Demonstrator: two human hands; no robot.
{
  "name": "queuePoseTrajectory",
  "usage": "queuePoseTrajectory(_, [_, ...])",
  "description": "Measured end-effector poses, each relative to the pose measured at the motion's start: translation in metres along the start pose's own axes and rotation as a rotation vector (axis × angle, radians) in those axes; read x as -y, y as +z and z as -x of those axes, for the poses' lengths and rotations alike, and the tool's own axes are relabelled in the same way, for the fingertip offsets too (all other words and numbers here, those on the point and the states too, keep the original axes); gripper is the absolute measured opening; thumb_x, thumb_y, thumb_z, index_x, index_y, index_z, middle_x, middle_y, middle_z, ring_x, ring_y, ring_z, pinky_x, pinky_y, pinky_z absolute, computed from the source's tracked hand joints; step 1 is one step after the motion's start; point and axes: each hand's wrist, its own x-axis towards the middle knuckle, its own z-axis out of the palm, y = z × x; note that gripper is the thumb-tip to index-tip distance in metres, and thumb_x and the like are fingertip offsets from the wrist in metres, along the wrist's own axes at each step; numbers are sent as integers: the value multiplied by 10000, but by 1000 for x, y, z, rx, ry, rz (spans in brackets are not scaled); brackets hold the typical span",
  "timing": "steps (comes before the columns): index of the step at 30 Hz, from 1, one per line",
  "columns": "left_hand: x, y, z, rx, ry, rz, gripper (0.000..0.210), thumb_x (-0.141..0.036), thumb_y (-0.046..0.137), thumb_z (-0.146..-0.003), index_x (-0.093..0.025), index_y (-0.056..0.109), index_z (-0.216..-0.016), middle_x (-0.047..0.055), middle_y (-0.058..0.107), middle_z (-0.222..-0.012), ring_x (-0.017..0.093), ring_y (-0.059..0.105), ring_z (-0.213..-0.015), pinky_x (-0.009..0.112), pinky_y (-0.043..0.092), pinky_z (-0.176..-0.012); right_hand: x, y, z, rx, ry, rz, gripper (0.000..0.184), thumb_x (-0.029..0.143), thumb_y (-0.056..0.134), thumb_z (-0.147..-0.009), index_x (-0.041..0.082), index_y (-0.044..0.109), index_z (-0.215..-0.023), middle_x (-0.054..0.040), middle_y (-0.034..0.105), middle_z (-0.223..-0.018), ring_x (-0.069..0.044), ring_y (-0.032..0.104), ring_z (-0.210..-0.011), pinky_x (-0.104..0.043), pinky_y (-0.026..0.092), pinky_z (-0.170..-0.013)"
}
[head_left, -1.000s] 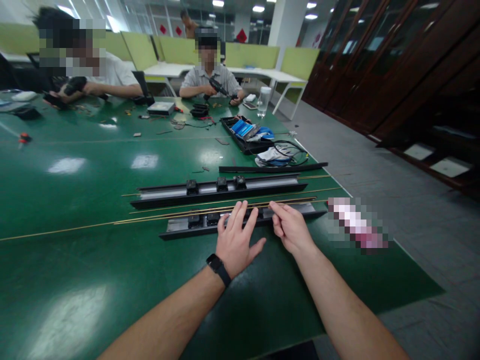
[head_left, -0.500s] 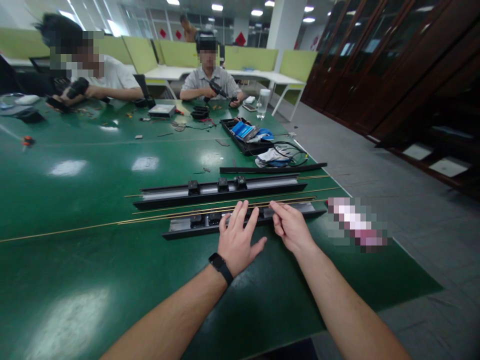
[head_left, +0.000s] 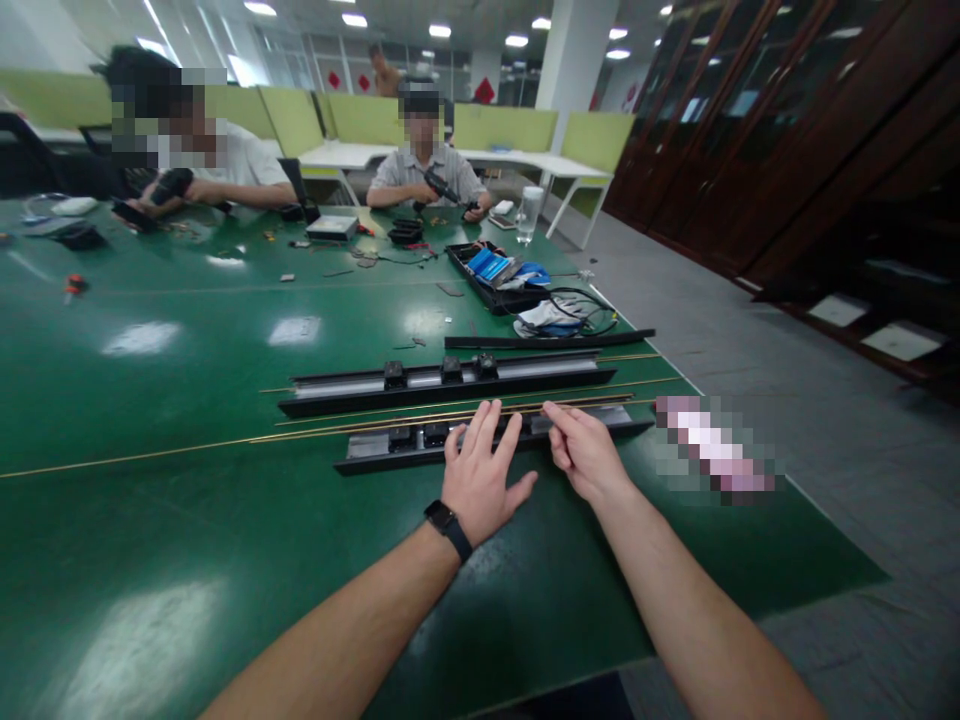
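Observation:
My left hand (head_left: 484, 465), with fingers spread, lies over the near black rail (head_left: 375, 463), fingertips at the thin golden rods (head_left: 420, 420). My right hand (head_left: 589, 450) is to its right, fingers curled and forefinger stretched towards the rods; thumb and fingertips appear closed on a thin golden rod, though the contact is partly hidden. The near rail is a long channel with a silver inside and small black blocks (head_left: 401, 437), some covered by my left hand. Behind it lies a similar far rail (head_left: 450, 388) with three black blocks (head_left: 451, 370).
Beyond the rails are a black strip (head_left: 547, 341), gloves (head_left: 555, 315) with a black cable, and a black tray (head_left: 487, 290) of blue items. A pixelated pink object (head_left: 712, 445) lies right, near the table's edge. Two people across the green table (head_left: 225, 560) hold dark power tools.
The view has shifted slightly, so the table and rails appear a little to the right. Both hands keep nearly the same pose at the rods.

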Motion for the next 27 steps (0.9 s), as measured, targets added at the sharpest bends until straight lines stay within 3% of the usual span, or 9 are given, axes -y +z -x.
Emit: queuePoseTrajectory(27, [-1,-1,0,12,-8,-9,720,-560,594,-866,-265,419,-1499,102,291,-1632,294,294,-1493,490,296,-1131,3,2,4,-8,16,15,355,469,788,-773,150,646,-838,53,529,-465,-42,359,-275,-156,183,-272])
